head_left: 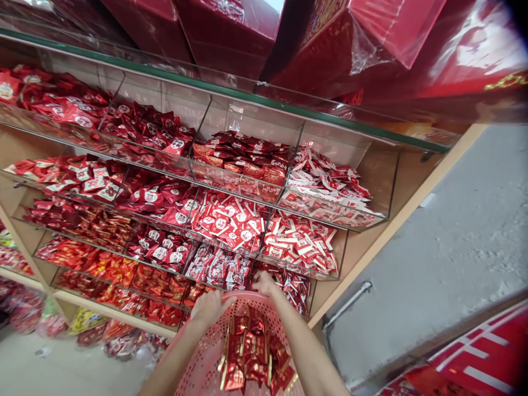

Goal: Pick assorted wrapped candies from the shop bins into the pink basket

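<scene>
My left hand [207,309] is closed on the rim of a pink perforated plastic basket [202,352], its thumb lying along the rim. Inside the basket are several shiny red-and-gold candy packets [247,352]. My right hand [264,282] reaches past the basket's far rim to a low shelf compartment at the right. Its fingers are curled at the left side of small red-and-white packets [295,286]. Whatever those fingers hold, if anything, is too hidden to make out. White-and-red packets [220,268] fill the neighbouring compartment to the left.
Clear-fronted shelves [231,179] rise in tiers, split by dividers and filled with red packets. Large red boxes [231,33] stand on the glass shelf [264,99] overhead. A grey wall [454,220] with a pipe [348,302] is at right. Bagged goods [88,324] lie on the floor.
</scene>
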The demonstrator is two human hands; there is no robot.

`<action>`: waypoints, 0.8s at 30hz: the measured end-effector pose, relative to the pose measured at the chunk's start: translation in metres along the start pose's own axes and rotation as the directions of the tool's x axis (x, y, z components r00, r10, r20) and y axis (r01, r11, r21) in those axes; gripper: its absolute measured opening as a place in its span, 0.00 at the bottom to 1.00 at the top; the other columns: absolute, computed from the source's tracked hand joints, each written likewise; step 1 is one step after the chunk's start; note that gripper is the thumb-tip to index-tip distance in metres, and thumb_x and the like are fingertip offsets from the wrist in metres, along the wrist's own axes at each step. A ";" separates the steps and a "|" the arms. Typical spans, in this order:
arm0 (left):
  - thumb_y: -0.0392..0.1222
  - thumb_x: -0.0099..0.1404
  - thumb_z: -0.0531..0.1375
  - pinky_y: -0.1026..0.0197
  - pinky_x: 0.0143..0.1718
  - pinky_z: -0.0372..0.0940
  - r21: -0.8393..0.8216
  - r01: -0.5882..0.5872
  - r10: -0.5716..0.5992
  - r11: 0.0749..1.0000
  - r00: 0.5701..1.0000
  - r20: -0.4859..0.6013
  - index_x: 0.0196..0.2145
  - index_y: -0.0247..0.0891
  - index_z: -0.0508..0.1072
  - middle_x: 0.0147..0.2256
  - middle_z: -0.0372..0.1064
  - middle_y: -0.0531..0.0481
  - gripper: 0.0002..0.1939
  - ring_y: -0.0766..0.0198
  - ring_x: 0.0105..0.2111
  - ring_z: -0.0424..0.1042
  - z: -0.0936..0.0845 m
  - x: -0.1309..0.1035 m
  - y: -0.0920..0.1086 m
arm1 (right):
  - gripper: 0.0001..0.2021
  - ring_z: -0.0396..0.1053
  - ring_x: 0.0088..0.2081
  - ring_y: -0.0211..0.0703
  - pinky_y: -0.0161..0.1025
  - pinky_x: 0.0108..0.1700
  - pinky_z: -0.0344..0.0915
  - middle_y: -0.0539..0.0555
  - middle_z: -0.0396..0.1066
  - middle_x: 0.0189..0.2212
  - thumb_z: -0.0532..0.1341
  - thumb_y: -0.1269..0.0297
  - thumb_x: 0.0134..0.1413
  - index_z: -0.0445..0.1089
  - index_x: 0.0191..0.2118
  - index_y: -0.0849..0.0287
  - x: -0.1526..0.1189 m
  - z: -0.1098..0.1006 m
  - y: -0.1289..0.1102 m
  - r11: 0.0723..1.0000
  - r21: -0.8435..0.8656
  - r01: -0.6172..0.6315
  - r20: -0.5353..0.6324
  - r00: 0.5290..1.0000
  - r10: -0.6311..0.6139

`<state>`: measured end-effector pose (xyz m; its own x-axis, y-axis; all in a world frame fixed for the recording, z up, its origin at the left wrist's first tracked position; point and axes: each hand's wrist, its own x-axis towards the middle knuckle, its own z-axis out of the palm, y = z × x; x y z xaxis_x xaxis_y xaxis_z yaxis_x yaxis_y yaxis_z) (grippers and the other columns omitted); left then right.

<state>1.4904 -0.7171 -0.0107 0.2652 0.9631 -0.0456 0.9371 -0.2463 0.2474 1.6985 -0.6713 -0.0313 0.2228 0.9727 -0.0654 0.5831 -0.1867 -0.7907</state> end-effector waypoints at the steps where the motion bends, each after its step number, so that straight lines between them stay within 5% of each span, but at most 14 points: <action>1: 0.61 0.59 0.40 0.56 0.40 0.60 -0.004 -0.001 0.001 1.000 1.000 -0.002 0.37 0.32 0.71 0.36 0.69 0.35 0.32 0.52 0.39 0.69 -0.001 0.000 0.000 | 0.11 0.60 0.20 0.33 0.31 0.22 0.54 0.47 0.65 0.17 0.66 0.70 0.26 0.67 0.24 0.63 -0.004 -0.005 -0.001 0.999 0.049 0.005 -0.014 1.000 -0.005; 8: 0.62 0.58 0.41 0.56 0.40 0.59 -0.020 -0.023 0.024 1.000 1.000 0.014 0.37 0.32 0.71 0.36 0.70 0.35 0.32 0.53 0.39 0.69 -0.002 0.003 0.000 | 0.20 0.61 0.22 0.33 0.31 0.23 0.58 0.49 0.67 0.27 0.60 0.53 0.41 0.63 0.40 0.59 -0.055 -0.041 -0.005 0.895 0.439 0.077 -0.135 0.991 -0.019; 10: 0.62 0.58 0.39 0.55 0.39 0.60 -0.007 -0.032 0.032 0.999 0.999 0.006 0.37 0.32 0.71 0.35 0.70 0.35 0.33 0.51 0.39 0.69 -0.001 0.003 0.000 | 0.17 0.61 0.22 0.33 0.31 0.25 0.59 0.48 0.66 0.25 0.58 0.52 0.44 0.64 0.37 0.58 -0.079 -0.045 -0.007 0.731 0.681 0.048 -0.080 0.997 0.008; 12: 0.62 0.58 0.38 0.54 0.37 0.60 0.007 -0.039 0.039 0.999 0.999 -0.001 0.37 0.32 0.71 0.34 0.70 0.35 0.34 0.50 0.38 0.69 0.000 0.004 -0.001 | 0.14 0.60 0.22 0.32 0.31 0.26 0.60 0.49 0.66 0.23 0.57 0.53 0.46 0.66 0.33 0.60 -0.102 -0.046 -0.010 0.469 0.882 -0.045 0.047 0.999 0.009; 15: 0.63 0.58 0.37 0.54 0.36 0.61 0.010 -0.043 0.043 0.999 0.999 0.007 0.36 0.31 0.71 0.34 0.70 0.35 0.35 0.50 0.37 0.69 -0.001 0.003 0.000 | 0.14 0.59 0.22 0.31 0.30 0.26 0.60 0.52 0.69 0.28 0.55 0.56 0.49 0.68 0.34 0.62 -0.129 -0.044 -0.018 0.245 0.955 -0.167 0.180 0.983 -0.030; 19: 0.63 0.58 0.38 0.55 0.38 0.60 -0.009 -0.031 0.031 0.999 0.999 0.020 0.36 0.31 0.71 0.35 0.70 0.35 0.34 0.51 0.38 0.69 -0.004 0.001 0.001 | 0.13 0.60 0.24 0.31 0.30 0.27 0.61 0.54 0.70 0.35 0.54 0.59 0.50 0.68 0.37 0.61 -0.143 -0.041 -0.024 0.172 0.961 -0.215 0.226 0.973 -0.052; 24: 0.63 0.58 0.39 0.56 0.39 0.60 -0.012 -0.035 0.035 0.999 0.999 0.020 0.37 0.32 0.71 0.35 0.70 0.36 0.35 0.51 0.39 0.69 -0.003 0.002 0.000 | 0.12 0.63 0.26 0.31 0.31 0.31 0.62 0.54 0.69 0.38 0.57 0.58 0.49 0.68 0.37 0.60 -0.152 -0.044 -0.017 0.209 0.962 -0.174 0.184 0.982 -0.030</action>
<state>1.4908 -0.7145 -0.0078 0.3022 0.9516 -0.0564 0.9246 -0.2782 0.2603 1.6894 -0.8217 0.0185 0.0570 0.9867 -0.1524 -0.6691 -0.0756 -0.7393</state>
